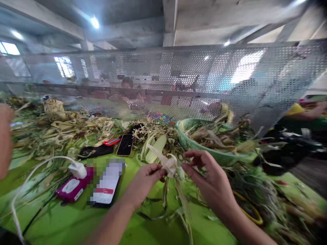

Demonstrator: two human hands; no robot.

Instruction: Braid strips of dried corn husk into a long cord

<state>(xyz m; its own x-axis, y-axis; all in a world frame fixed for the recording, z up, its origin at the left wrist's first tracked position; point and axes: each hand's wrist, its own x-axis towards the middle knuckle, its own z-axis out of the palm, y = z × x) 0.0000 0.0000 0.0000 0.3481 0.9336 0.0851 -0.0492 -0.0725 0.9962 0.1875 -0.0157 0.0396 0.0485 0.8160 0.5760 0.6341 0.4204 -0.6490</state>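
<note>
Husk, pale and creamy, sits folded and bunched into a small knot-like shape, thin enough to look papery, with one pointed flap sticking up to the left and long greenish strips trailing below it toward the near side. It is held above the middle of the table, between the two hands.

The left hand comes in from the near left, its forearm slanting up to the right, and pinches the husk's left side between thumb and fingers. The right hand reaches in from the near right, palm turned left, its fingers bent and its thumb set apart from the index finger; whether the thumb tip touches the husk, I cannot tell.

Just beyond lie broader pale green leaves. To the far right stands a green basin full of dry leaves, and nearer on the right is a yellow ring among stringy scraps. To the left are a lit phone, a purple power strip with a white plug, a dark phone and a red tool. A perforated screen spans the far side.
</note>
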